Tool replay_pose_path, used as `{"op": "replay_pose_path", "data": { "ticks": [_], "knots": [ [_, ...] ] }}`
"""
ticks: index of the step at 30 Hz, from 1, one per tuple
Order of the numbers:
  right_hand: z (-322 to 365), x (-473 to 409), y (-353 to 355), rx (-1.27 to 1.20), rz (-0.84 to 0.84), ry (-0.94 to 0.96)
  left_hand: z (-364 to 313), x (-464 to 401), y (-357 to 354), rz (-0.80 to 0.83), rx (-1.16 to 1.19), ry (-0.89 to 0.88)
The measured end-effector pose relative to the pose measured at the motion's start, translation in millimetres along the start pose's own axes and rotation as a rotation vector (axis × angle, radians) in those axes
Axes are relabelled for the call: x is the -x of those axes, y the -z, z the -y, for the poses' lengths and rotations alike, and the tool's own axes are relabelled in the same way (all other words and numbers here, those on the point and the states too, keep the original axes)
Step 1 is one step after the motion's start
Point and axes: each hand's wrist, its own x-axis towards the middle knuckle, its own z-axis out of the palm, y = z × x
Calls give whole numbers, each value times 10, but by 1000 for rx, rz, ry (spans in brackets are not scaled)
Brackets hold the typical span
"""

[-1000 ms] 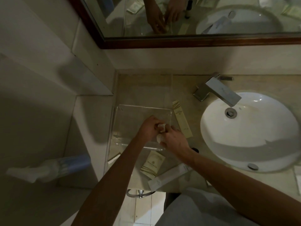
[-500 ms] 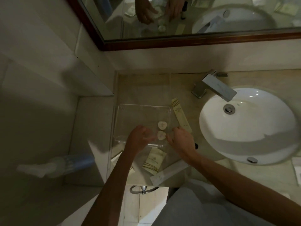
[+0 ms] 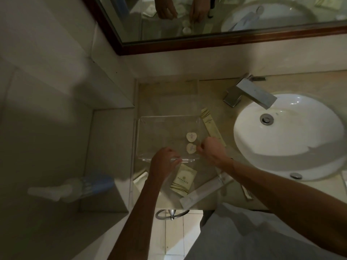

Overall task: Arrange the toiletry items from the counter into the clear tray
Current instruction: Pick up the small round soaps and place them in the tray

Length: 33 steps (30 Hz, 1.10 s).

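Two round soaps (image 3: 191, 142) lie inside the clear tray (image 3: 165, 121) at frame centre, while both grips, left hand (image 3: 164, 162) and right hand (image 3: 213, 152), hover loosely curled and empty, leaving the sachet (image 3: 183, 180), long box (image 3: 211, 127) and white tube (image 3: 205, 192) on the surface (image 3: 169, 96).

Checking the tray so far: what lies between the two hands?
Head view: the nearer round soap in the clear tray lies between left hand and right hand.
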Motion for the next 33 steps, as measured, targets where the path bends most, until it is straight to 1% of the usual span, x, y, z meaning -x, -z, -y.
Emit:
{"op": "replay_pose_path", "data": {
  "ticks": [3, 6, 8, 15, 18, 23, 27, 30, 33],
  "knots": [
    [-10, 35, -30, -13, -34, -3, -38, -12, -8, -5, 26, 18],
    [-32, 73, -30, -57, -118, -20, -179, -65, -67, -89, 123, 75],
    [-51, 84, -12, -83, -129, -26, -301, -133, -139, -133, 152, 136],
    [0, 95, -20, 20, -125, -38, -562, -346, -330, -133, -45, 374],
    [-16, 75, -32, 36, -119, -29, -595, -374, -347, -152, -68, 431],
    [-32, 73, -40, 47, -109, -27, -610, -369, -367, -165, -78, 437],
    [-48, 57, -46, 43, -107, -27, -662, -349, -353, -159, -145, 421],
    [-60, 74, 21, 18, -85, 23, -689, -308, -305, -150, -261, 374],
    [-51, 190, 281, 48, -140, 99, -807, -235, -229, -231, -314, 273]
  ]
}}
